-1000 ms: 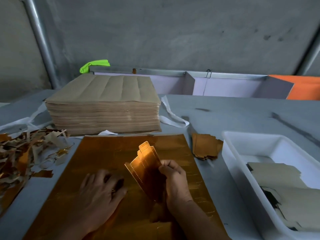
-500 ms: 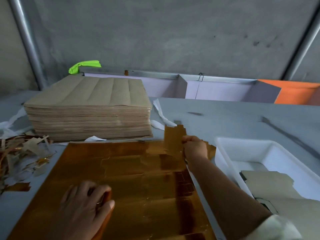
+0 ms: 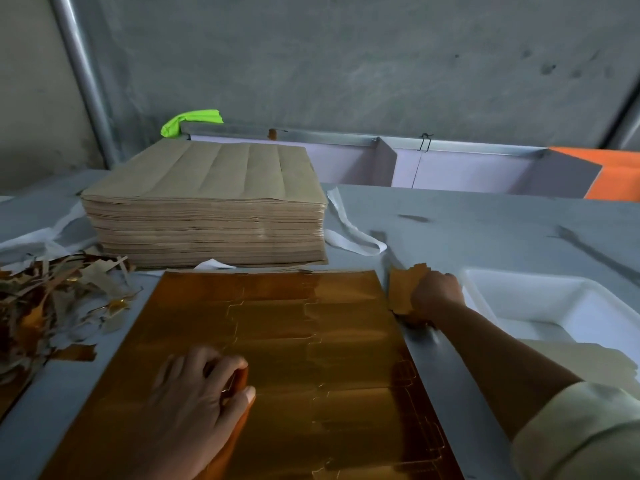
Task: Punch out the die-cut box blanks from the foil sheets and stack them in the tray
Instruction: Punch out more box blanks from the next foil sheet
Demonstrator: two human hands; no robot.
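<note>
The left hand (image 3: 194, 393) is pinching a raised edge of the gold foil sheet (image 3: 311, 341) that is lying on the table (image 3: 485, 230). The right hand (image 3: 434, 296) is gripping a small pile of punched blanks (image 3: 403, 289), which is sitting between the sheet and the white tray (image 3: 491, 299).

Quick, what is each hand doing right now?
Left hand: gripping a raised edge of the foil sheet.
Right hand: holding the pile of blanks.
</note>
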